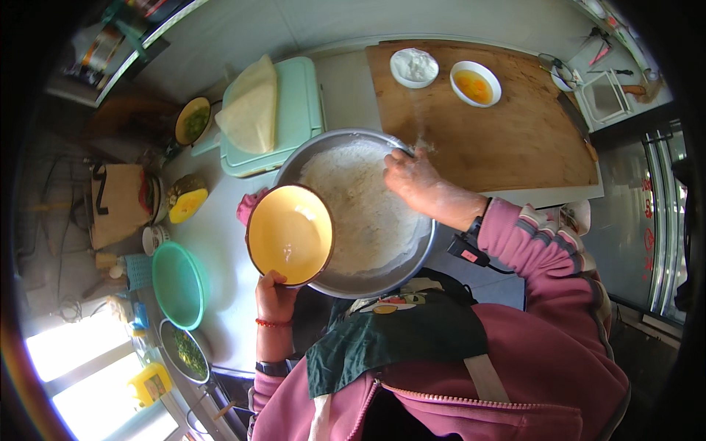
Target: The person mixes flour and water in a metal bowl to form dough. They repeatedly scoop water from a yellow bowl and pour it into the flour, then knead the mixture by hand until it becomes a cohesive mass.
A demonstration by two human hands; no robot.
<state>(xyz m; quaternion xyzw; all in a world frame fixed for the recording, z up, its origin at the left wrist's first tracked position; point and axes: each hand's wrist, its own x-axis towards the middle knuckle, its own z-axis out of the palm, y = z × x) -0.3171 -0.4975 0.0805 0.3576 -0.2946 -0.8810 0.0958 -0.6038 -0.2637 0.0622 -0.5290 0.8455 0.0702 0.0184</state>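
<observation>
A wide metal basin (364, 286) stands before me, with pale, slightly clumped flour (367, 220) spread across its bottom. My left hand (276, 295) grips the near rim of a yellow bowl (291, 234) with a dark edge. This bowl is tilted over the left side of the basin; some liquid or wet shine shows in it. At the basin's far right rim is my right hand (411, 179), fingers curled over the edge and dusted with flour. What lies under its palm is hidden. A pink cloth (251, 205) shows behind the yellow bowl.
On the wooden board (485, 149) are a bowl of white powder (415, 67), a bowl of eggs (474, 85) and a knife (576, 124). A pale green lidded box (298, 99) bears a folded cloth (251, 110). Leftward stand a cut pumpkin (187, 201) and a green basin (179, 286).
</observation>
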